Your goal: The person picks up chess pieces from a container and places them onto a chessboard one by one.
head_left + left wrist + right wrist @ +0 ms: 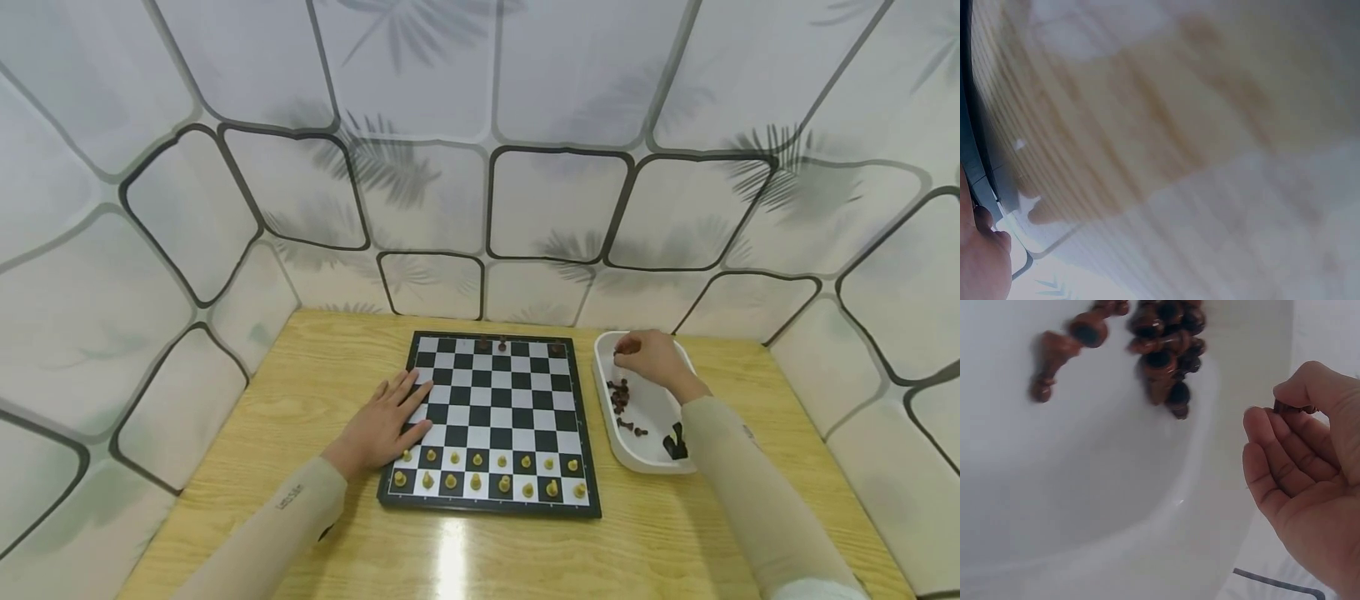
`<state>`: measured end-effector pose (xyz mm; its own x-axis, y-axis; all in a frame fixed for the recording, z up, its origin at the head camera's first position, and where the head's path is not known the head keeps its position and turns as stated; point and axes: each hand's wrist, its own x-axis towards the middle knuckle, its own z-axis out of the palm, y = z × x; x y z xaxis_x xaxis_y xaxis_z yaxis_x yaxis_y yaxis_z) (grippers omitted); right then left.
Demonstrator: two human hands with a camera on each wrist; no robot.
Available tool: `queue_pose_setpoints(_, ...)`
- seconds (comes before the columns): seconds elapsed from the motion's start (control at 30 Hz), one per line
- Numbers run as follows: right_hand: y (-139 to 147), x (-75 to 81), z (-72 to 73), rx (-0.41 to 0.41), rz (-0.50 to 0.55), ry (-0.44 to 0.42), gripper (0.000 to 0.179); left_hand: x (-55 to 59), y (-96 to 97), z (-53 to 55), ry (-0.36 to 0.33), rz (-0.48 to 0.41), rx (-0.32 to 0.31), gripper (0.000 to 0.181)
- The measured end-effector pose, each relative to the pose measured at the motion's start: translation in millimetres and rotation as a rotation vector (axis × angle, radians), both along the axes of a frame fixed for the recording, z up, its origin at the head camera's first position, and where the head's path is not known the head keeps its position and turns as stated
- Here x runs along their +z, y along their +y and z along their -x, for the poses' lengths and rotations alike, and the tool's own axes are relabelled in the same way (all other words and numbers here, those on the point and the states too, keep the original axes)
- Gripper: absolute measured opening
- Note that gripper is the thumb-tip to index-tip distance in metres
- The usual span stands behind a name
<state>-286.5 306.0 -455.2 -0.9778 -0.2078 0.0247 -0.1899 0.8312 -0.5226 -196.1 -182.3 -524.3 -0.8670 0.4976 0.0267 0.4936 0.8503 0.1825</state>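
A black-and-white chessboard [491, 387] lies on the table. My left hand [378, 425] rests across its left edge with the fingers spread; only part of this hand [985, 262] shows in the left wrist view. My right hand [651, 358] is over the far end of a white tray [651, 462]. Between thumb and fingertips it pinches a dark brown chess piece [1294, 409], partly hidden by the fingers. Several brown chess pieces [1163, 350] lie heaped in the tray. On the board's far row stand a few brown pieces [502, 344].
Two rows of yellow chess pieces [476, 482] stand at the board's near side. A black object [676, 443] lies in the tray's near right corner. The wooden table [330, 350] meets a patterned wall [431, 283] at the back.
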Motion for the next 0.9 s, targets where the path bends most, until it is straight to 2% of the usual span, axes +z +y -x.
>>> queue_pose_setpoints(0.2,-10.8,13.1,3.2,-0.008,0.003,0.011,0.028,0.7,0.3,0.4,-0.015,0.011,0.009,0.074)
queue_pose_setpoints(0.43,-33.5,25.7,7.9,0.025,0.053,0.028,0.029,1.0,-0.1,-0.1,-0.016,0.010,0.006,0.074)
queue_pose_setpoints(0.9,-81.3,28.4,21.1,0.087,0.088,0.034,0.024,1.5,-0.4,-0.9,-0.021,0.007,0.001,0.075)
